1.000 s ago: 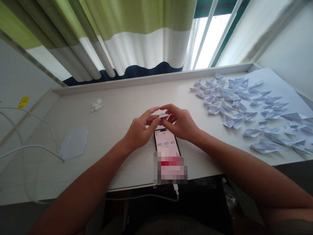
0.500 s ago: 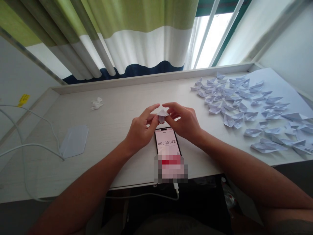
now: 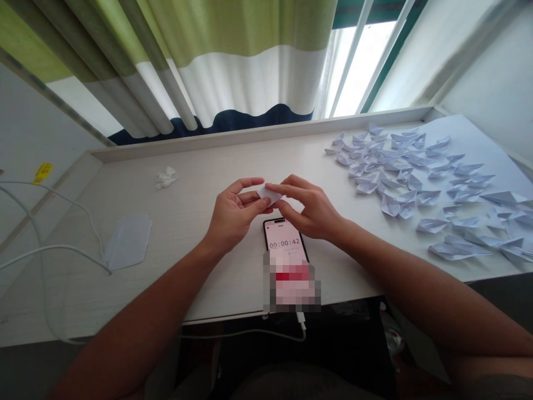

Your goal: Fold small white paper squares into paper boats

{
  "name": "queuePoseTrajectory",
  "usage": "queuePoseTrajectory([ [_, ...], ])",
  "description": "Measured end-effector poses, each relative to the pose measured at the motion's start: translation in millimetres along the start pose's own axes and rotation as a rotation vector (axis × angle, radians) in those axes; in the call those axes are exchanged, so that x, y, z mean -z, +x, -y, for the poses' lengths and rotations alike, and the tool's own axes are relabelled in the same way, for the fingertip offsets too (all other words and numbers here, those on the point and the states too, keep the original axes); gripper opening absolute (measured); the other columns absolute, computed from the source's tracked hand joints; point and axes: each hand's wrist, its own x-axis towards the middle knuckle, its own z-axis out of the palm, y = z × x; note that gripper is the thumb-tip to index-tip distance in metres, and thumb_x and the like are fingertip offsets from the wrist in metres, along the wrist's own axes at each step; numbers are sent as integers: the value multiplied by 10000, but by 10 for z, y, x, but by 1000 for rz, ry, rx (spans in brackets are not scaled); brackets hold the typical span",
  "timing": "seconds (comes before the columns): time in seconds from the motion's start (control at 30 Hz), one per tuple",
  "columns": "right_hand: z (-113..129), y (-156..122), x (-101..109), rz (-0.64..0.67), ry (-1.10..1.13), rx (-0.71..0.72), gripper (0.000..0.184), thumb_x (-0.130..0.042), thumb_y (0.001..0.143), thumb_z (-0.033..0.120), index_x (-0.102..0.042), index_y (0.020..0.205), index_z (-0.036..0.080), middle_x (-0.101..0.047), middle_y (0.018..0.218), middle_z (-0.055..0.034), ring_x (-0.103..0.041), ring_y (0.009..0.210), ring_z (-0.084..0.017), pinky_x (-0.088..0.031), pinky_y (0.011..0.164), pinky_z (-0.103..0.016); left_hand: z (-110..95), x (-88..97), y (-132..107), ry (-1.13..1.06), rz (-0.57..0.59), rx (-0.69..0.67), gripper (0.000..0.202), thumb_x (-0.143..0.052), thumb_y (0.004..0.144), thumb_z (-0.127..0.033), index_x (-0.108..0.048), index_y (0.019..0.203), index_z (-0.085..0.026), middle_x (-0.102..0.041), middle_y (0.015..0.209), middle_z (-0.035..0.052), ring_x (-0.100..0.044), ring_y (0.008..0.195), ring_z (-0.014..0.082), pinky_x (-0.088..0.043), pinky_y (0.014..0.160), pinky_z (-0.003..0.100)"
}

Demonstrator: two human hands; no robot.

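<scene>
A small piece of folded white paper (image 3: 270, 194) is held between both hands above the desk, just beyond the phone. My left hand (image 3: 235, 216) pinches its left and lower edge between thumb and fingers. My right hand (image 3: 310, 205) has its fingertips on the upper right of the paper and its thumb close below. The phone (image 3: 285, 236) lies face up under the hands with a timer reading 00:00:42, its lower part blurred out. Many folded paper boats (image 3: 391, 205) are spread over the right side of the desk.
A crumpled tissue (image 3: 166, 178) lies at the back left. Nearer on the left are a flat white paper piece (image 3: 130, 241) and looping white cables (image 3: 54, 250). A charging plug (image 3: 300, 318) hangs at the front edge. Large white sheets (image 3: 478, 144) lie at the right.
The paper has turned from a peaked shape with a lower flap into a flatter, diamond-like outline. My left hand shifted slightly left, and my right fingers now reach over the paper.
</scene>
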Motion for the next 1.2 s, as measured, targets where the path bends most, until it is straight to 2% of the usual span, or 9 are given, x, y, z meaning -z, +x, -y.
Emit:
queuePoseTrajectory([
  [0.1,-22,27,-6,-14,230,-155,297,-644,1008,323,-708,1262,183,-735,976,-50,-699,887,-176,-619,804,-361,9,-15,-4,4,8,-8,537,-945,776,-290,-679,1223,-154,-834,868,50,-828,862,244,-681,905,417],
  [0.23,-20,39,-13,3,411,-284,260,-731,981,442,-742,978,182,-741,917,-41,-721,834,-171,-632,783,-368,27,-47,-18,10,28,3,582,-962,762,-342,-662,1225,-155,-844,898,61,-832,896,256,-677,931,432],
  [0.37,6,51,1,-37,423,-253,252,-765,967,434,-774,898,192,-712,916,-37,-715,815,-164,-619,764,-364,26,-48,-32,9,22,30,565,-968,755,-355,-657,1184,-159,-851,932,79,-835,919,267,-678,930,432],
  [0.5,-7,64,18,-28,449,-271,317,-790,937,502,-786,869,192,-717,869,-35,-696,757,-155,-590,702,-342,31,-17,-35,37,47,45,476,-957,774,-352,-692,1113,-148,-853,935,100,-838,906,267,-681,906,415],
  [0.63,-45,67,18,20,464,-335,381,-808,901,544,-763,834,172,-731,775,-35,-656,706,-149,-537,648,-314,64,-1,-19,59,99,40,376,-925,813,-397,-763,1016,-126,-852,944,111,-838,875,252,-685,882,388],
  [0.77,-66,70,24,103,551,-414,430,-793,895,583,-740,852,158,-735,725,-37,-640,647,-144,-494,589,-289,74,2,1,43,63,43,413,-951,779,-395,-751,1026,-131,-851,890,87,-836,806,245,-695,818,376],
  [0.87,-78,75,55,143,516,-441,445,-774,912,581,-706,785,160,-689,633,-16,-599,580,-125,-448,551,-267,60,10,10,45,57,43,417,-952,781,-389,-725,1023,-138,-853,881,80,-838,797,245,-696,817,374],
  [1.07,-92,85,134,200,415,-323,466,-738,966,512,-610,673,174,-633,602,11,-540,577,-102,-408,563,-257,23,7,-2,81,78,78,448,-946,786,-420,-674,1027,-159,-852,874,88,-841,815,269,-690,796,381],
  [1.2,-78,94,151,215,485,-313,417,-763,941,532,-668,748,174,-689,674,-4,-603,630,-122,-480,612,-271,13,6,-17,106,121,64,443,-935,800,-423,-636,1022,-181,-837,796,67,-838,803,274,-680,785,388],
])
